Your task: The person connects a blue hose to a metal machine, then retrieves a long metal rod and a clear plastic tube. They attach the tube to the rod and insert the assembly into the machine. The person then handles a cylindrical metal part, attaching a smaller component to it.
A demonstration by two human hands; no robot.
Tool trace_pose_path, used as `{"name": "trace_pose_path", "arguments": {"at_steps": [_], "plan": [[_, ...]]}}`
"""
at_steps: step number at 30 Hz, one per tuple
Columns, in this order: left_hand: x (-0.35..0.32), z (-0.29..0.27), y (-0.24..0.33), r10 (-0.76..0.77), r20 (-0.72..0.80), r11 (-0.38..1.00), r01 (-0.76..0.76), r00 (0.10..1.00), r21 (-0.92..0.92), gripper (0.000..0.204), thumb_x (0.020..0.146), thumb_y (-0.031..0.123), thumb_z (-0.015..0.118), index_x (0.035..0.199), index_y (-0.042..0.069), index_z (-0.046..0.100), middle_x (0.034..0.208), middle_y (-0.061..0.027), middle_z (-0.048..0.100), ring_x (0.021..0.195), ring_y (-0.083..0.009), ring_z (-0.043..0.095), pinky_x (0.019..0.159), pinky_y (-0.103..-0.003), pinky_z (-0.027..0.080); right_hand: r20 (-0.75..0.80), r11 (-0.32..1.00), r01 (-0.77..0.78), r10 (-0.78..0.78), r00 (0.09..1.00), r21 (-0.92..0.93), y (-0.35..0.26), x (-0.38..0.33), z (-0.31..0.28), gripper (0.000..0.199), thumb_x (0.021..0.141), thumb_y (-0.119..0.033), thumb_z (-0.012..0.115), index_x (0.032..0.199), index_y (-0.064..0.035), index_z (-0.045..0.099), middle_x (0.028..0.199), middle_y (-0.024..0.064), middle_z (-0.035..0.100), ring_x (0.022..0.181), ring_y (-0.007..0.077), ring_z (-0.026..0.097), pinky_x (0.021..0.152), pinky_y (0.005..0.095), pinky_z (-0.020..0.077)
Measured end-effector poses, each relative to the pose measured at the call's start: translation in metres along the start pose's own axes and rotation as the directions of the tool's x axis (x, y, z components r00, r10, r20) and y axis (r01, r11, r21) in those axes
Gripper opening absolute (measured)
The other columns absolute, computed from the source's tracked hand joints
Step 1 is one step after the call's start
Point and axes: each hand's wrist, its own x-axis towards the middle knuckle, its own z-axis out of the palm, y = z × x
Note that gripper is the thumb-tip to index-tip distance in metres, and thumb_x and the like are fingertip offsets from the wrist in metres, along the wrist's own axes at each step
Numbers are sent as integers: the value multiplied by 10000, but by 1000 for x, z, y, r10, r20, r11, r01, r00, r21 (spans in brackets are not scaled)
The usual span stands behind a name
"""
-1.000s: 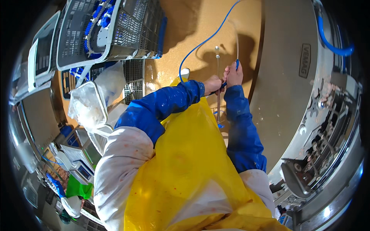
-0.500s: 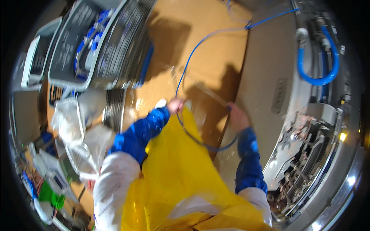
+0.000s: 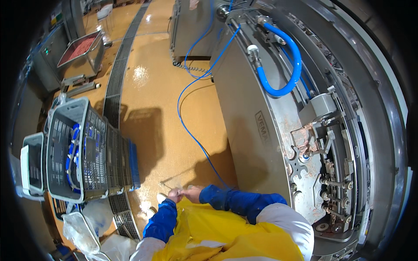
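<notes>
My left hand (image 3: 175, 195) and my right hand (image 3: 193, 193) are together low in the view, in front of my yellow apron (image 3: 204, 222). Both sets of fingers are closed. A thin pale rod (image 3: 167, 186) sticks out past them over the floor, toward the left; its grip is hidden by my hands. What lies between my left fingers cannot be made out. A thin blue hose (image 3: 191, 135) runs from the far machine along the floor and passes out of sight at my blue right sleeve (image 3: 230, 201).
To my right stands a long steel machine (image 3: 235, 108) with a thick blue hose (image 3: 298, 65) and meat scraps on its mechanism (image 3: 305, 139). Stacked grey crates (image 3: 93, 152) are on my left, beside a floor drain grate (image 3: 117, 69). Farther back is a steel tub (image 3: 89, 56) of minced meat.
My hands have come together from well apart, my right hand moving left. The view has swung, showing more of the far floor and machine. The hose loop between my hands no longer shows.
</notes>
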Motion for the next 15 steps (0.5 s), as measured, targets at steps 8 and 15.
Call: {"name": "trace_pose_path", "arguments": {"at_steps": [8,15], "plan": [[-44,73,8,-128,-213,988,105,969,-112,270,1030,252,538,1098,58,714,1159,-146,752,1073,-285,720,945,-422,605,-98,998,-43,39,994,-36,14,37,27,306,979,-222,544,1167,-45,709,1089,249,758,1058,435,733,902,534,584],[-25,110,16,-230,-104,973,224,968,-62,165,969,116,601,1076,63,714,1091,-124,759,1032,-266,735,920,-401,616,-37,990,-138,140,989,39,38,19,3,360,966,-303,590,1188,-93,780,1207,220,750,1110,409,728,963,489,575]]}}
